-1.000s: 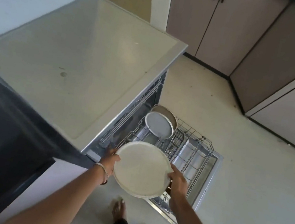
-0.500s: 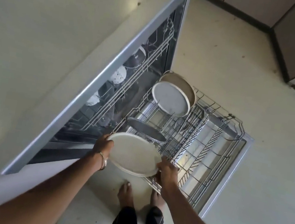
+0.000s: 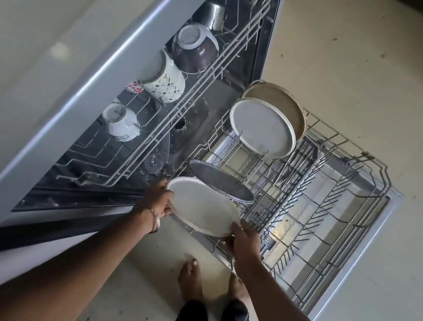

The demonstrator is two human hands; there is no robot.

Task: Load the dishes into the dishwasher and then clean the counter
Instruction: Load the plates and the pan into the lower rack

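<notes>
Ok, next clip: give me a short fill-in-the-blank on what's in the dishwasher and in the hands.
1. The white plate is held by ____ hands, the left hand and the right hand.
2. The mugs sit in the ____ rack.
3. The lower rack is pulled ____ over the open door.

Missing words: both; upper; out

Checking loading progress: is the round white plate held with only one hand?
No, the left hand and right hand each grip an edge of the round white plate.
</notes>
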